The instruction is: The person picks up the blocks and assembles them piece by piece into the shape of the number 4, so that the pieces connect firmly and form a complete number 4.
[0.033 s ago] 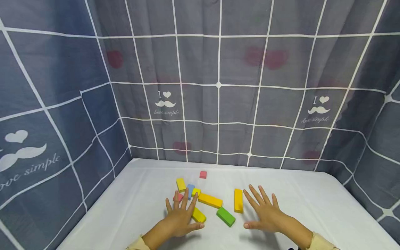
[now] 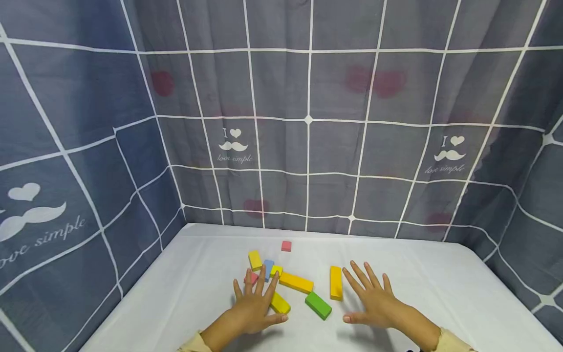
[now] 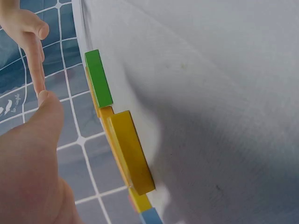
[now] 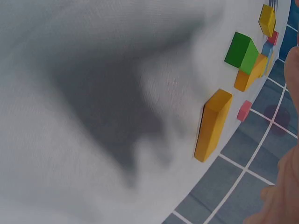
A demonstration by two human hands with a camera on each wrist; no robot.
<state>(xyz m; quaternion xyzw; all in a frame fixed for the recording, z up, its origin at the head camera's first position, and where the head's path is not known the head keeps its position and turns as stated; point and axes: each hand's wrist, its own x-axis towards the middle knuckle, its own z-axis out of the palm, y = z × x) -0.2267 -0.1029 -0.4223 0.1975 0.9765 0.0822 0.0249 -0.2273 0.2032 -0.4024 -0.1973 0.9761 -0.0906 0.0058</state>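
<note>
My left hand (image 2: 254, 309) is held over the white table with fingers spread, holding nothing; its shadow falls on the cloth. Partly under its fingers are a yellow block (image 2: 280, 304) and a pink block (image 2: 252, 278). Just beyond its fingertips lie a blue block (image 2: 269, 268), a small yellow block (image 2: 276, 270) and another yellow block (image 2: 254, 260). My right hand (image 2: 377, 304), also spread and holding nothing, hovers right of a long orange-yellow block (image 2: 336, 283). Between the hands lie a green block (image 2: 318, 305) and a long orange block (image 2: 296, 282).
A small pink block (image 2: 286, 246) sits alone farther back on the white table (image 2: 404, 264). Dark grey curtains (image 2: 281, 146) with white grid lines enclose the table at the back and on both sides.
</note>
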